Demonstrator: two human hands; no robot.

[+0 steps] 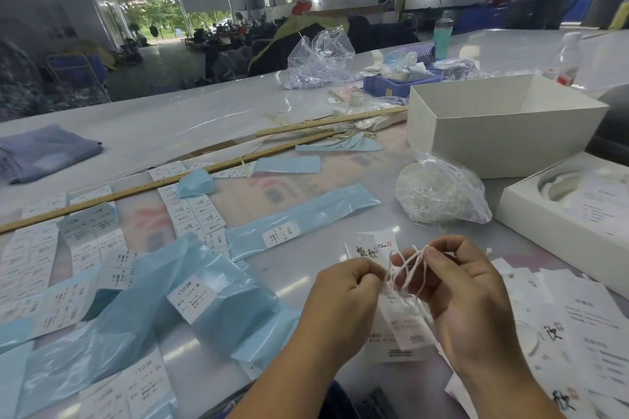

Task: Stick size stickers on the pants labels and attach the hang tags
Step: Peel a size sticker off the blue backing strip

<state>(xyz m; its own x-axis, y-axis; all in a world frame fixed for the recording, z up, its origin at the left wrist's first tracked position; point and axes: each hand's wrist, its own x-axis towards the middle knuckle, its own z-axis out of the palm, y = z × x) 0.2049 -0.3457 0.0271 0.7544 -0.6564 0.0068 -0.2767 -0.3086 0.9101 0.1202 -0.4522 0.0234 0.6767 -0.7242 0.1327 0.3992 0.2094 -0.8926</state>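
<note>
Pinching white string (406, 265) in both hands' grip, hang tags (396, 313) partly hidden

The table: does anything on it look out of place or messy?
Yes. Peeled blue backing strips lie crumpled and scattered among the sticker sheets, some overlapping them. The bag of string lies open, loops spilling out. Both hands work string at a hang tag.

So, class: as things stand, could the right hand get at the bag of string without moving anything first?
Probably yes. The bag of string lies on open table just beyond the right hand, with nothing standing between them. But that hand is pinching a white string by the hang tags, so it would likely have to let go first.
</note>
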